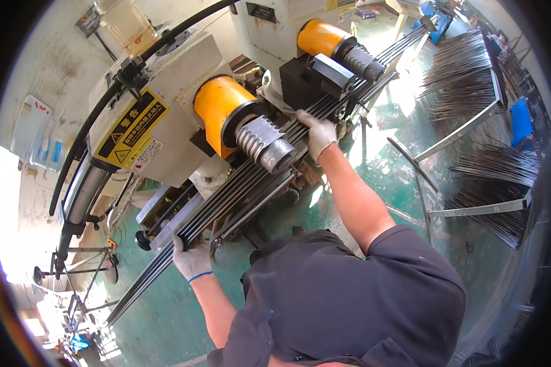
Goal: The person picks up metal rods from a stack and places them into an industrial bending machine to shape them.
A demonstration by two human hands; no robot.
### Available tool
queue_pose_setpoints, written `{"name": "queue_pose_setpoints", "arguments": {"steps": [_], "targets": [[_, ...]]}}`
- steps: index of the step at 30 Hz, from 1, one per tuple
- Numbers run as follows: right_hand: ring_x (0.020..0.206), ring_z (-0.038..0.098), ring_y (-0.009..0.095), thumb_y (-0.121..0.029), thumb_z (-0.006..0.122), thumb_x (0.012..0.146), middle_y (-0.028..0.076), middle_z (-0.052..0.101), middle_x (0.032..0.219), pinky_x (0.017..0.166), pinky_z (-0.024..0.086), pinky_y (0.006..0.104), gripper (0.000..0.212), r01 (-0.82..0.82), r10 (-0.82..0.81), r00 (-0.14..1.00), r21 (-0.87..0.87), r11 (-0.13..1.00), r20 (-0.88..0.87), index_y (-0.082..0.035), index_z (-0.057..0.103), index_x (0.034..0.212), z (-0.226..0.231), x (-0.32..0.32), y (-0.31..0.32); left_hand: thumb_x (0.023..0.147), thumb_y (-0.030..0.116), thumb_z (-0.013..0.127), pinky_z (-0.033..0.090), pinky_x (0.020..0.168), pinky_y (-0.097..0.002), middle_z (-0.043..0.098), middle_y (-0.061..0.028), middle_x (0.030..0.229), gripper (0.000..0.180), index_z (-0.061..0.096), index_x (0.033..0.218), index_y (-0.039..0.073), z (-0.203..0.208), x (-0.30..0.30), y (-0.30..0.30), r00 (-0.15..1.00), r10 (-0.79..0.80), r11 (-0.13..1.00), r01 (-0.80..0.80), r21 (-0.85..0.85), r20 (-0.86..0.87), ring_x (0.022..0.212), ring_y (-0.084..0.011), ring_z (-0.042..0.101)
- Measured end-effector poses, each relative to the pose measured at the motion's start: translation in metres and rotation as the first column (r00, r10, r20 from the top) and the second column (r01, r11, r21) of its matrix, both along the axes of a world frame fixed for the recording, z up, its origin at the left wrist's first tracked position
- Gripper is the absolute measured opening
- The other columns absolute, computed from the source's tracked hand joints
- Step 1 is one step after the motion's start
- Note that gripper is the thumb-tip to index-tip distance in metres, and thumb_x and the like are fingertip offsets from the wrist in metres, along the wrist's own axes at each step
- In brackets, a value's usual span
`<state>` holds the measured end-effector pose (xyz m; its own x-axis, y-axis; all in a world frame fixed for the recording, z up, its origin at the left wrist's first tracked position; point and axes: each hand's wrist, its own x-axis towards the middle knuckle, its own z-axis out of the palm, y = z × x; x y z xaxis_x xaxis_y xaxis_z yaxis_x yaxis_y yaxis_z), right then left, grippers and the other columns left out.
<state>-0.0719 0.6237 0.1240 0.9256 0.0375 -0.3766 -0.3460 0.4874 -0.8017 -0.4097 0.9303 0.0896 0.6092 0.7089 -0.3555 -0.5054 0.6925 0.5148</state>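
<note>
Several long, thin dark metal rods (220, 199) lie side by side in a bundle. They slant from the lower left to the far upper right, along the front of the machine. My left hand (193, 258), in a pale knit glove with a blue cuff edge, grips the bundle near its lower-left stretch, thumb on top. Farther up, my gloved right hand (319, 136) is closed over the rods, its lower fingers partly hidden. Between my hands, a machine head with an orange housing (220, 110) and a ridged metal spindle (266, 144) overhangs the rods.
A second orange machine head (321, 38) stands farther back, beside a black block (330, 74). Right of me, metal racks (477, 213) hold bundles of thin rods (453, 76) above the green floor (373, 165). A black hose (82, 134) curves at left.
</note>
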Motion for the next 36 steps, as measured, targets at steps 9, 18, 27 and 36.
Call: {"name": "queue_pose_setpoints", "arguments": {"steps": [9,18,27,36], "targets": [[0.094,0.071,0.021,-0.022,0.080,0.092,0.009,0.075,0.112,0.082,0.056,0.0344,0.038,0.155,-0.156,0.988,-0.043,0.987,-0.010,0.002,0.073,0.120,-0.008,0.013,0.003,0.110,0.030,0.052,0.053,0.106,-0.0468,0.072,-0.0145,0.117,0.033,0.069,0.112,0.002,-0.026,-0.071,0.086,0.961,0.257,0.960,-0.241,0.144,-0.106,0.114,-0.0306,0.067],[0.088,0.070,0.019,-0.025,0.081,0.090,0.006,0.074,0.096,0.073,0.057,0.0368,0.035,0.018,-0.003,0.993,-0.127,0.992,0.117,0.003,0.075,0.110,-0.040,0.019,0.000,0.107,0.032,0.058,0.053,0.105,-0.0472,0.072,-0.0155,0.118,0.035,0.065,0.121,0.000,-0.010,0.011,-0.010,0.991,0.131,0.991,-0.130,0.015,-0.025,0.113,-0.0323,0.067],[0.119,0.064,0.030,-0.049,0.067,0.099,0.011,0.065,0.135,0.104,0.052,0.0472,0.061,-0.033,0.031,0.998,-0.034,0.999,-0.051,-0.004,0.060,0.140,-0.027,0.042,-0.020,0.107,0.034,0.056,0.047,0.109,-0.0581,0.068,-0.0203,0.118,0.035,0.061,0.116,0.000,0.012,-0.064,0.050,0.954,0.297,0.951,-0.292,-0.105,0.031,0.116,-0.0410,0.063],[0.093,0.063,0.023,-0.053,0.047,0.108,0.012,0.068,0.116,0.084,0.052,0.0311,0.062,0.008,-0.012,0.998,-0.059,0.998,-0.064,0.002,0.058,0.135,-0.151,-0.011,-0.097,0.108,0.042,0.054,0.049,0.106,-0.0564,0.068,-0.0139,0.119,0.039,0.063,0.116,0.005,-0.014,-0.297,0.254,0.804,0.587,0.805,-0.592,-0.032,-0.098,0.114,-0.0372,0.063]]}}
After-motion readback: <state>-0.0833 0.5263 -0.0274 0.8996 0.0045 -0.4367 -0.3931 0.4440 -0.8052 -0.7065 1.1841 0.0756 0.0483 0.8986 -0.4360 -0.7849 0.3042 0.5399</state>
